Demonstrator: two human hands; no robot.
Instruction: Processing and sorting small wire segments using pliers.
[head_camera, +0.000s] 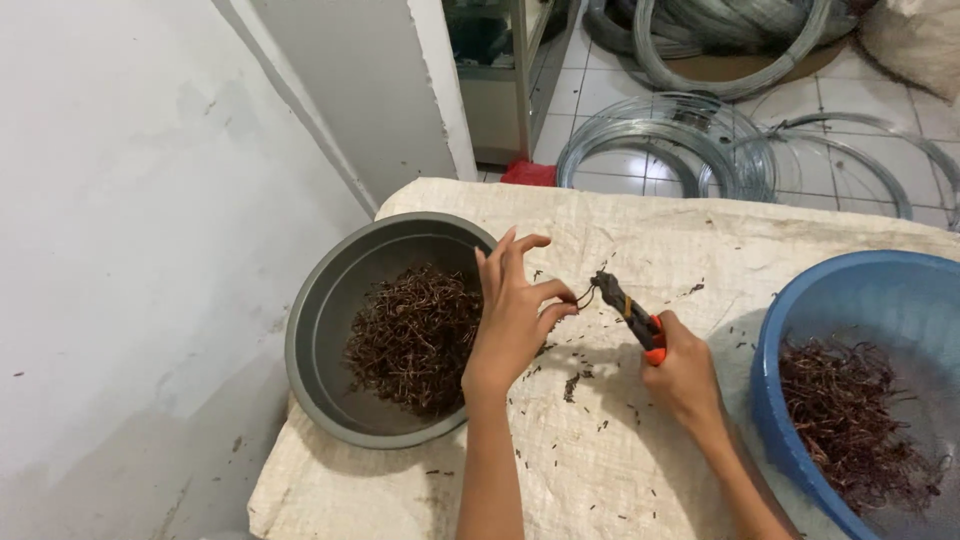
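Here, near the middle of the frame, the left hand (512, 315) pinches a small dark wire piece (586, 295) between thumb and fingertips, while the right hand (682, 375) is clamped around the orange handles of pliers (625, 312) whose tip meets that piece. Both work just above a desk (640, 250) covered in pale woven sacking strewn with dark bits. A grey basin (320, 340) of rusty brown wire scraps sits at left, a blue basin (800, 330) with more at right, and wire coils (670, 140) lie on the tiled floor above.
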